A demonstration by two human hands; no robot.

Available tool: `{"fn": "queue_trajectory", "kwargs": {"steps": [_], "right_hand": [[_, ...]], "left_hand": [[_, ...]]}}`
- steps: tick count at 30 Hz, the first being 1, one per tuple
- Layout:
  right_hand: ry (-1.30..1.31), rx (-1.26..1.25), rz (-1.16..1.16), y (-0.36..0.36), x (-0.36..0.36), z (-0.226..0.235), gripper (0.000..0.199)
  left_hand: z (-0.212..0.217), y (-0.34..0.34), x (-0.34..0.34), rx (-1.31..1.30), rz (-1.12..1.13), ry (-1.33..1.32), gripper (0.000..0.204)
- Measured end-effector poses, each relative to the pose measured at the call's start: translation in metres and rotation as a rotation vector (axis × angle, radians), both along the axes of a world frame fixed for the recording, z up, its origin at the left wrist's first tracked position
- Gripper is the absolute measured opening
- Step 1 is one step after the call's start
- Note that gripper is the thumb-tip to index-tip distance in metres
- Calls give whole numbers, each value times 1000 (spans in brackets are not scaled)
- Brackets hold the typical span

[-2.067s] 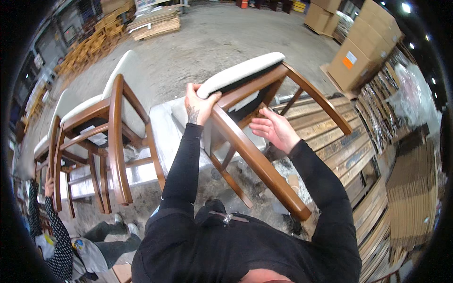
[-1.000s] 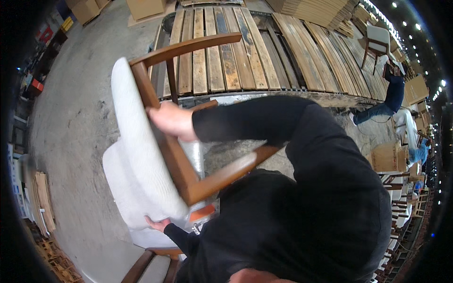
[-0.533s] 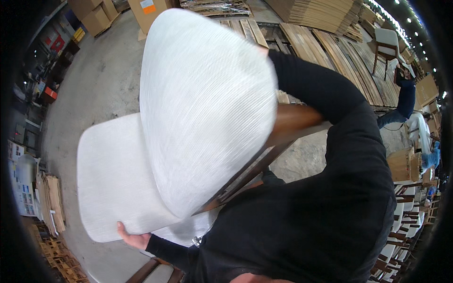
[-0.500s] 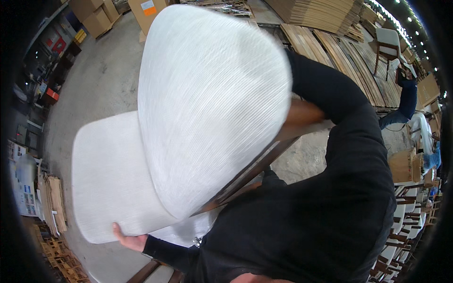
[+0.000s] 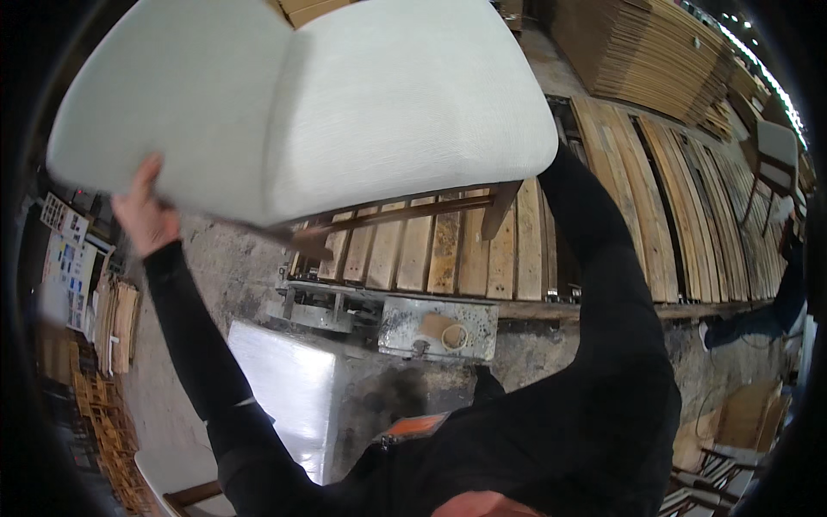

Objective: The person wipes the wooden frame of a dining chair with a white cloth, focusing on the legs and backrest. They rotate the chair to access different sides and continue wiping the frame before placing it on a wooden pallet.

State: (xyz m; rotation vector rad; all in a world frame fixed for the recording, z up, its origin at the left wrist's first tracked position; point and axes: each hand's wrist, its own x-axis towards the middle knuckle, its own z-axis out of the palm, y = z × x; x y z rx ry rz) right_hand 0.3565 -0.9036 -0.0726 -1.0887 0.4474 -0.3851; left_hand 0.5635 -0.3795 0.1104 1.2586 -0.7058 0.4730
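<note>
The floor was rough grey concrete point(image 5: 250, 267), and beyond it a broad deck of worn wooden planks point(image 5: 448, 250) ran off toward stacked timber point(image 5: 655, 52) at the far wall. A grimy metal box point(image 5: 439, 329) sat at the edge of the planks, with a shiny wrapped block point(image 5: 284, 396) just below it. Small wooden pieces were stacked along the left side point(image 5: 116, 314).

The chair point(image 5: 345, 95), white-cushioned with a brown wooden frame, was raised overhead, seat and back filling the upper view, well clear of the floor. The left hand point(image 5: 142, 215) was clasped on the edge of the chair's backrest. The right hand was hidden behind the seat, so I could not tell its grip; only the black sleeve point(image 5: 603, 258) reached up to it. Open concrete lay beneath the chair; another chair point(image 5: 775, 151) stood far right.
</note>
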Motion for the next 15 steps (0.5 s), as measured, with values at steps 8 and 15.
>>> {"fn": "queue_trajectory", "kwargs": {"steps": [8,15], "right_hand": [[-68,211,-200,-116,56,-98,43],[-102,292,-287,-174,89,-141,43]], "left_hand": [[-98,-197,50,60,-173,231,59],[-120,-287,99,198,-220,264,69]]}}
